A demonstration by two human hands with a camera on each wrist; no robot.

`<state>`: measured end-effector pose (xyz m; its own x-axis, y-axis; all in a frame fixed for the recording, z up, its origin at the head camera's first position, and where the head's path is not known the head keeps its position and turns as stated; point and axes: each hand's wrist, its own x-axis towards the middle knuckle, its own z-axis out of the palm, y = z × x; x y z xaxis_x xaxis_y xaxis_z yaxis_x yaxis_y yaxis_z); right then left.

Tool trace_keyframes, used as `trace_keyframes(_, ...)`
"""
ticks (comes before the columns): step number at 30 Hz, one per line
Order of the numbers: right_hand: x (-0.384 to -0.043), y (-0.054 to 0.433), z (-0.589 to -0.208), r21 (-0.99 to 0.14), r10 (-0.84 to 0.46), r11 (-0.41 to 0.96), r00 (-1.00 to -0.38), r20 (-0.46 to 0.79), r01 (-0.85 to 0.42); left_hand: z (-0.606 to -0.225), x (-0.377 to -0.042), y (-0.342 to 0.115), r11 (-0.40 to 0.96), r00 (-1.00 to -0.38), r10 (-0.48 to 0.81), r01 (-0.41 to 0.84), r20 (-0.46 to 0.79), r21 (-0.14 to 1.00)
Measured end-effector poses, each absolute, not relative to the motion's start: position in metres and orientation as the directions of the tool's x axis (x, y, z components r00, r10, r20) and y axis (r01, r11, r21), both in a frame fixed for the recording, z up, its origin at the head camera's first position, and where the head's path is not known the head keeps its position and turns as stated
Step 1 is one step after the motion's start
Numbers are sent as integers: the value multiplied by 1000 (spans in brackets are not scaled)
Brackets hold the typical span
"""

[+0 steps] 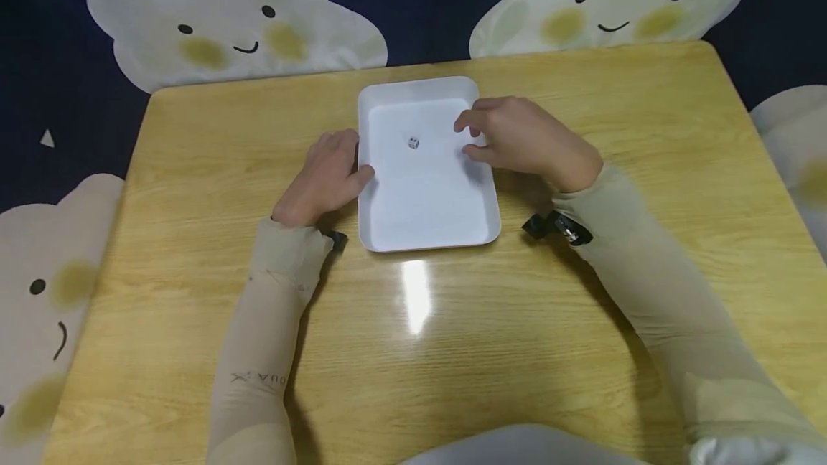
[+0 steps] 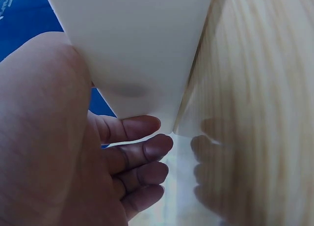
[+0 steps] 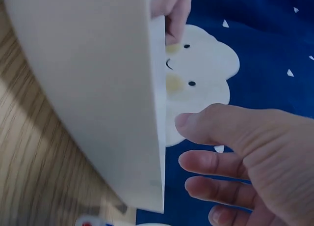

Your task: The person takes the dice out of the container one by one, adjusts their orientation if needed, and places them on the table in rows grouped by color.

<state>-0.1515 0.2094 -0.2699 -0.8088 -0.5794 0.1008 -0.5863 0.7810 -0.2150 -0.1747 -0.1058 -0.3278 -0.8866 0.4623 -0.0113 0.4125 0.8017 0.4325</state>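
Note:
One small white die with dark pips (image 1: 413,143) lies in a shallow white tray (image 1: 426,217), left of centre in its upper half. At the tray's left side, my left hand (image 1: 328,176) hooks its thumb over the rim. In the left wrist view its bent fingers (image 2: 158,146) are outside the wall, the index fingertip right at the wall's lower far end. Over the right rim hovers my right hand (image 1: 513,131), fingers loosely bent toward the inside. Nothing is between its thumb and fingers in the right wrist view, where they stand apart from the tray wall (image 3: 98,98).
The tray lies on a light wooden table (image 1: 213,163), near its far edge. Behind the table hangs dark blue cloth (image 1: 426,6) printed with smiling clouds (image 1: 239,20). A dark strap device (image 1: 562,227) sits at the right wrist. Light reflects off the wood in front of the tray.

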Motion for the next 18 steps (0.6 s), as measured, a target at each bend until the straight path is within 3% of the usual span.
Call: trace_keyframes(18,-176,190,-271,-131,-675,730,-738,15,-671,-327,-177,-80,805,-879,475,416,-39,424)
